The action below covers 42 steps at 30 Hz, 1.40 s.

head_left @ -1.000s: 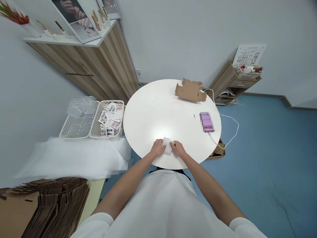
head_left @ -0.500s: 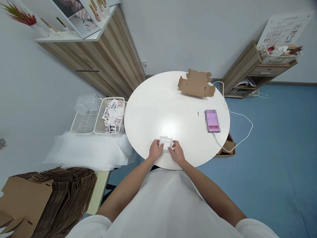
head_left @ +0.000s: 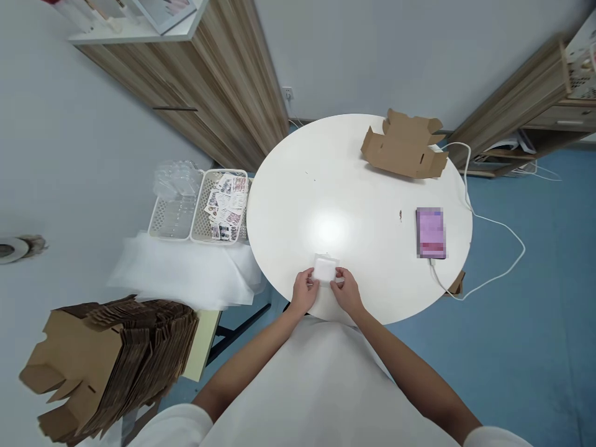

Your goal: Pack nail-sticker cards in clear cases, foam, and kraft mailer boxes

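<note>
At the near edge of the white oval table (head_left: 298, 198), I hold a small white square packet (head_left: 325, 271) that looks wrapped in thin translucent sheeting. My left hand (head_left: 305, 293) pinches its left side, thumb toward me. On the opposite side, my right hand (head_left: 347, 292) grips the edge with thumb and fingers. Both hands are closed on the packet, just above or on the tabletop. What lies inside the wrapping cannot be made out.
An unfolded brown cardboard box (head_left: 405, 146) lies at the table's far right. Nearer is a phone with a blurred screen (head_left: 431, 233), its white cable (head_left: 500, 222) looping off the edge. Left stand baskets with printed cards (head_left: 228, 205) and clear plastic cases (head_left: 174, 180), white sheets (head_left: 186, 270) and stacked flat cartons (head_left: 135, 366).
The packet's face went from a recessed, tray-like look to a plain, covered one. My fingers have shifted slightly along its sides. The whole view has turned a little.
</note>
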### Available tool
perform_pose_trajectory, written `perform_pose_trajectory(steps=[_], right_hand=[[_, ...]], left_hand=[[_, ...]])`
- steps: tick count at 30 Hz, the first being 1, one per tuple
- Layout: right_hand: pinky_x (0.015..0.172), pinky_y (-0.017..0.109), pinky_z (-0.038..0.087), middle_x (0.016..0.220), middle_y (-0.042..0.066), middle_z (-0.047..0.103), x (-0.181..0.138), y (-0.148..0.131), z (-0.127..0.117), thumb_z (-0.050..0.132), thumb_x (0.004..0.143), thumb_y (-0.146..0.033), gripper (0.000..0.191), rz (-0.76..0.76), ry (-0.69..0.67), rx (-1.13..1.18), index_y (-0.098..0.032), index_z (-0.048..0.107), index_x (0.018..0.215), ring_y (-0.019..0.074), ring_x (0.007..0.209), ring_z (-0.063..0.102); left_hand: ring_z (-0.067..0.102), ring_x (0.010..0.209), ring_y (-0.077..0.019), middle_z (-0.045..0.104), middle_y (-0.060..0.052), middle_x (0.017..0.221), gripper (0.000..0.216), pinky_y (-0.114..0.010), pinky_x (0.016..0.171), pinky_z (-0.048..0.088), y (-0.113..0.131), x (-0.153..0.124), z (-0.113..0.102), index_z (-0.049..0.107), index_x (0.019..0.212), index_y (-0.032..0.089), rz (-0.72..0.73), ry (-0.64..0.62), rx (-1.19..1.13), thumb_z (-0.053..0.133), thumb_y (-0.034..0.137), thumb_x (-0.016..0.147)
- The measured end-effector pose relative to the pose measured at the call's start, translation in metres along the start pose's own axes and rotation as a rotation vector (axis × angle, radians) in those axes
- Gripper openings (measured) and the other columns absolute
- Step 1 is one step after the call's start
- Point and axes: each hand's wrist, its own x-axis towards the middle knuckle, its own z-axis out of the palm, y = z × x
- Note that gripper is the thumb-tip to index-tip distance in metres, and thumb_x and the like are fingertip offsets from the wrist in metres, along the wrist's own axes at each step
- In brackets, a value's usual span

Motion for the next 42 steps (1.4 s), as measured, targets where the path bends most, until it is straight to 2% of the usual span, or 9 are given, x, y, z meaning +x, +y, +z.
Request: perform_pose_trajectory(steps=[4, 10, 14, 17, 22, 32, 37, 42], right_hand=[[0.069, 0.033, 0.049, 0.109, 0.009, 0.05, 0.018, -0.02, 0.024, 0.048, 0.072, -0.028, 0.046, -0.01, -0.001, 0.013, -0.02, 0.04, 0.117, 0.0146, 0.072, 0.058], [0.075, 0.033, 0.049, 0.113, 0.009, 0.046, 0.069, -0.077, 0.08, 0.05, 0.072, -0.028, 0.051, -0.057, -0.025, 0.019, -0.022, 0.038, 0.121, 0.0144, 0.078, 0.058], [0.078, 0.033, 0.048, 0.115, 0.008, 0.045, 0.105, -0.115, 0.116, 0.05, 0.072, -0.026, 0.052, -0.089, -0.052, 0.017, -0.023, 0.038, 0.122, 0.0139, 0.078, 0.058], [0.079, 0.033, 0.048, 0.115, 0.007, 0.044, 0.127, -0.137, 0.136, 0.05, 0.071, -0.023, 0.053, -0.11, -0.06, 0.025, -0.023, 0.038, 0.123, 0.0133, 0.078, 0.058], [0.078, 0.032, 0.049, 0.115, 0.007, 0.043, 0.142, -0.153, 0.152, 0.049, 0.071, -0.023, 0.054, -0.123, -0.045, 0.024, -0.024, 0.036, 0.124, 0.0127, 0.079, 0.057], [0.076, 0.033, 0.051, 0.115, 0.007, 0.041, 0.145, -0.148, 0.154, 0.048, 0.073, -0.021, 0.055, -0.186, -0.054, 0.019, -0.025, 0.034, 0.126, 0.0127, 0.08, 0.056], [0.077, 0.034, 0.05, 0.116, 0.008, 0.04, 0.147, -0.15, 0.149, 0.051, 0.071, -0.021, 0.06, -0.186, -0.101, -0.006, -0.026, 0.032, 0.128, 0.014, 0.081, 0.056], [0.076, 0.032, 0.049, 0.123, 0.009, 0.037, 0.138, -0.149, 0.133, 0.051, 0.071, -0.025, 0.063, -0.205, -0.097, -0.016, -0.025, 0.028, 0.129, 0.0135, 0.082, 0.057]], left_hand=[[0.051, 0.083, -0.013, 0.044, -0.008, 0.103, 0.042, -0.031, 0.076, 0.048, -0.002, 0.024, -0.026, 0.044, 0.118, 0.019, 0.027, 0.027, -0.025, 0.05, 0.027, 0.077], [0.05, 0.083, -0.0142, 0.044, -0.008, 0.099, 0.043, -0.03, 0.075, 0.048, -0.004, 0.081, -0.096, 0.045, 0.118, 0.017, 0.047, 0.099, -0.016, 0.05, 0.026, 0.076], [0.05, 0.091, -0.0162, 0.043, -0.009, 0.108, 0.045, -0.031, 0.076, 0.047, -0.008, 0.114, -0.135, 0.041, 0.119, 0.019, 0.064, 0.182, -0.063, 0.05, 0.026, 0.076], [0.047, 0.1, -0.0177, 0.038, -0.01, 0.116, 0.042, -0.032, 0.082, 0.045, -0.012, 0.13, -0.152, 0.041, 0.117, 0.02, 0.081, 0.21, -0.076, 0.049, 0.024, 0.075], [0.037, 0.115, -0.0201, 0.029, -0.01, 0.124, 0.045, -0.035, 0.091, 0.038, -0.016, 0.144, -0.158, 0.036, 0.119, 0.02, 0.122, 0.213, -0.059, 0.048, 0.023, 0.076], [0.032, 0.119, -0.0225, 0.024, -0.012, 0.127, 0.055, -0.039, 0.093, 0.035, -0.024, 0.143, -0.15, 0.027, 0.124, 0.022, 0.194, 0.216, -0.087, 0.051, 0.022, 0.075], [0.029, 0.121, -0.0227, 0.023, -0.012, 0.128, 0.054, -0.04, 0.094, 0.034, -0.022, 0.144, -0.149, 0.028, 0.124, 0.022, 0.183, 0.227, -0.09, 0.051, 0.025, 0.076], [0.025, 0.124, -0.0246, 0.022, -0.013, 0.13, 0.054, -0.04, 0.096, 0.032, -0.016, 0.137, -0.152, 0.03, 0.123, 0.019, 0.14, 0.257, -0.054, 0.052, 0.025, 0.074]])
